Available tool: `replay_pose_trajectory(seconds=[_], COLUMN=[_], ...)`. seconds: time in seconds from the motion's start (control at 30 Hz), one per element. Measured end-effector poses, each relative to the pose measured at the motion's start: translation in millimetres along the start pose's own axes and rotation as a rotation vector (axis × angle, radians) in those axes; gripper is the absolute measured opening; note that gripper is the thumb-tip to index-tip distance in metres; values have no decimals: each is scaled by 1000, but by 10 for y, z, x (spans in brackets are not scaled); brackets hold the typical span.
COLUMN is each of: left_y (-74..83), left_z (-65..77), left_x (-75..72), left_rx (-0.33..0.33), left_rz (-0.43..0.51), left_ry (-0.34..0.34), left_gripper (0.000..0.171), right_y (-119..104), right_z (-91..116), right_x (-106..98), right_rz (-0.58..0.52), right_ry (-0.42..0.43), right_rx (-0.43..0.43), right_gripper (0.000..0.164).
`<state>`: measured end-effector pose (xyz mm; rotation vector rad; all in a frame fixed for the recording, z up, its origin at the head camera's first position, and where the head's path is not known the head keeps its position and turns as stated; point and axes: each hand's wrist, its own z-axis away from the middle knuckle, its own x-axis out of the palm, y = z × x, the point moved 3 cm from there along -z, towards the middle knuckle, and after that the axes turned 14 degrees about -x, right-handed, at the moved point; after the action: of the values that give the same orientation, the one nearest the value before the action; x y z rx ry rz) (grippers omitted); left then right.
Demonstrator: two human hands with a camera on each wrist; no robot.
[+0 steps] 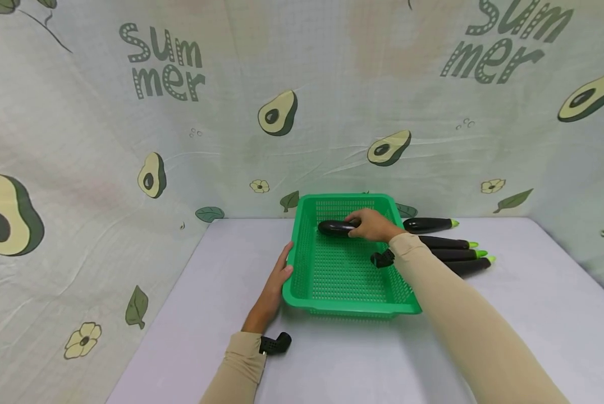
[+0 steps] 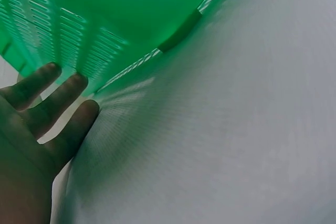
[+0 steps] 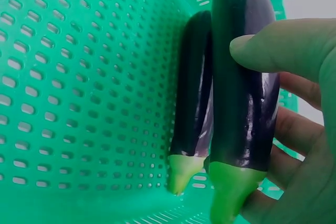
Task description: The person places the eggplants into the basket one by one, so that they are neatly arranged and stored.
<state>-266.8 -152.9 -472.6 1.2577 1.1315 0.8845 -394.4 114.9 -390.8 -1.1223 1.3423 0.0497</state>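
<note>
A green perforated plastic basket [image 1: 352, 306] stands on the table. Inside it, my right hand [image 1: 375, 225] grips a dark purple eggplant [image 3: 244, 103], thumb on one side and fingers around the other. The green stem end points toward the bottom of the right wrist view. Beyond it in that view, a second eggplant [image 3: 191, 87] lies on the basket floor. My left hand [image 1: 277, 279] touches the basket's left side from outside. In the left wrist view its fingers [image 2: 68, 95] are fairly straight, tips at the slotted wall.
Several more eggplants [image 1: 428, 225] lie on the table right of the basket, green stems pointing right; my right forearm partly covers some. The white tabletop [image 1: 221, 303] meets a cloth backdrop [image 1: 322, 163] printed with avocados, close behind the basket.
</note>
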Motion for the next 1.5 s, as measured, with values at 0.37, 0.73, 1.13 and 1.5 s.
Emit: replay_pose_trajectory(seconds=[0.37, 0.73, 1.13, 1.5], left_y=[-31, 126, 312, 284], left_z=[-15, 47, 136, 127], left_x=[-5, 20, 30, 40], left_rx=[-2, -21, -41, -31], left_rz=[4, -5, -2, 4], left_ry=[6, -6, -15, -7], left_gripper=[57, 58, 59, 59], right_y=[-10, -15, -7, -15], right_z=[-24, -45, -80, -70], right_x=[26, 47, 91, 97], right_rz=[44, 55, 170, 225], right_ry=[-35, -71, -73, -86], right_rx=[3, 14, -7, -3], right_gripper=[45, 49, 42, 42])
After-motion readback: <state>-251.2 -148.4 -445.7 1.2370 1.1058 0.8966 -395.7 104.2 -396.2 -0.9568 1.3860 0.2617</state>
